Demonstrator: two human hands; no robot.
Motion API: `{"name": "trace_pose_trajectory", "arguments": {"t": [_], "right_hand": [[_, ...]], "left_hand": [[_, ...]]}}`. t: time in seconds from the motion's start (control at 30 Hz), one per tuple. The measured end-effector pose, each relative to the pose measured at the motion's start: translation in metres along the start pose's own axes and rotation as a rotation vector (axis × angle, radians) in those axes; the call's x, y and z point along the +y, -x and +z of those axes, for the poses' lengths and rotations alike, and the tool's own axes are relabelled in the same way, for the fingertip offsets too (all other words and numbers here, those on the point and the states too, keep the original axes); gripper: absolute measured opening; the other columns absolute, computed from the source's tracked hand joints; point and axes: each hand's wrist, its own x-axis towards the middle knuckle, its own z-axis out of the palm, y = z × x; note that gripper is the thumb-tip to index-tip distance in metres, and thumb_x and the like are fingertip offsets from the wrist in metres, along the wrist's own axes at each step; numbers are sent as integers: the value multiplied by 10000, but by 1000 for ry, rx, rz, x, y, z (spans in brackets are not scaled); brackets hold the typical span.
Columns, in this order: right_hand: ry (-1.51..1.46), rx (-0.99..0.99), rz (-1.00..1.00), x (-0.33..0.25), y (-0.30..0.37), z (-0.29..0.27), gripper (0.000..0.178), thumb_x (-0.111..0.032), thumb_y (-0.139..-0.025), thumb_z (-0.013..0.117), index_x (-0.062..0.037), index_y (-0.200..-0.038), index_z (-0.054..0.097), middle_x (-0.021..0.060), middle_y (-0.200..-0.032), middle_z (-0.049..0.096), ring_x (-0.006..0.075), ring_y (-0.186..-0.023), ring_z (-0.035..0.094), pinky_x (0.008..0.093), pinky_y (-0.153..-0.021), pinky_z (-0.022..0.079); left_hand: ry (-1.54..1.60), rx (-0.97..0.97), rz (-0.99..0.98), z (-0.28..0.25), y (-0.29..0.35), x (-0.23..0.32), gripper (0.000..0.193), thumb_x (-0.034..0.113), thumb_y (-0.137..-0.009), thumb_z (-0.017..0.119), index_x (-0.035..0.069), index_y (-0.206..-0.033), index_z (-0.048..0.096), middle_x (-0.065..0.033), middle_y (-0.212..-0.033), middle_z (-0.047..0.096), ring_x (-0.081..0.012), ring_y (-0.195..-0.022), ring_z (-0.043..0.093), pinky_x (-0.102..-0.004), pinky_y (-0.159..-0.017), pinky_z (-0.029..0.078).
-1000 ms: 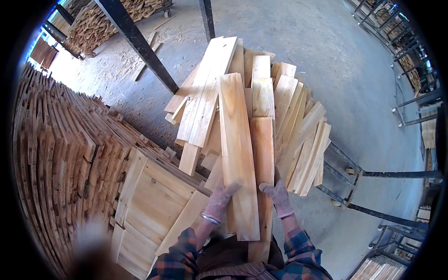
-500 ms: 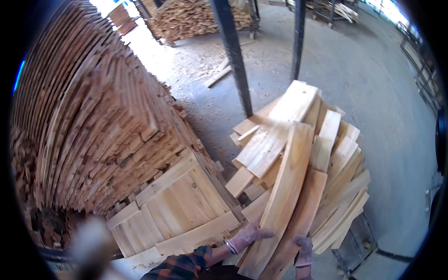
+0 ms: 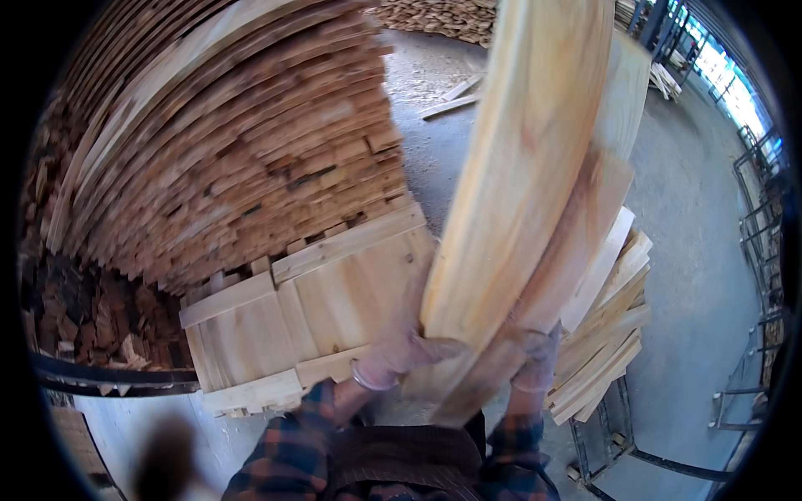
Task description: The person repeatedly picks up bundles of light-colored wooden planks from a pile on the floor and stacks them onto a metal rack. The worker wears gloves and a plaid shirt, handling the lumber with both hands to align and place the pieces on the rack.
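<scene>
Two long pale wooden boards [image 3: 535,159] are lifted close in front of me, tilted up and away toward the top of the head view. My left hand [image 3: 393,359], in a light glove, grips their near ends from the left. My right hand [image 3: 535,359], also gloved, holds the same ends from the right. Behind the boards lies the loose pile of boards [image 3: 610,334] on a metal cart [image 3: 610,442].
A tall stack of cut wooden slats [image 3: 225,150] fills the left. A flat panel of joined boards [image 3: 309,309] lies in front of me. Concrete floor [image 3: 702,275] stretches right, with metal frames [image 3: 760,217] along its edge and a wood heap [image 3: 443,17] far back.
The boards that lay on the pile under my hands have been raised and swung up close to the camera. My view has turned left toward the slat stack.
</scene>
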Motion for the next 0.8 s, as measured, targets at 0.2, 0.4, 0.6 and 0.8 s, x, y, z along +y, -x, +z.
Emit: {"name": "trace_pose_trajectory", "arguments": {"t": [0.2,0.4,0.6,0.8], "right_hand": [[104,-251,-47,18,-7,119,771,-167,-716,774,21,-1357,391,141,-1290,525,226,-1160,530,353,-932,482],[505,-507,85,114,-27,144,899,-295,-674,820,28,-1382,369,182,-1336,490,300,-1207,501,368,-1006,412],[954,-614,10,157,-47,155,926,-288,-593,861,-11,-1351,407,195,-1307,491,351,-1194,486,403,-1043,369],[782,-600,-4,146,-60,164,861,-238,-582,861,-4,-1300,447,180,-1247,526,325,-1161,510,413,-989,413]], "left_hand": [[-287,167,77,-116,51,12,971,346,-669,810,-5,-1421,305,-196,-1308,510,-310,-1172,532,-393,-990,420],[-801,63,233,-182,82,-101,812,409,-692,811,28,-1306,441,-150,-1285,545,-277,-1055,603,-365,-907,491],[-722,166,39,-180,102,-153,776,346,-734,780,18,-1332,411,-153,-1280,551,-265,-1074,596,-361,-917,491],[-416,287,-133,-173,80,-153,742,284,-775,749,9,-1358,382,-156,-1275,557,-253,-1093,589,-356,-926,491]]}}
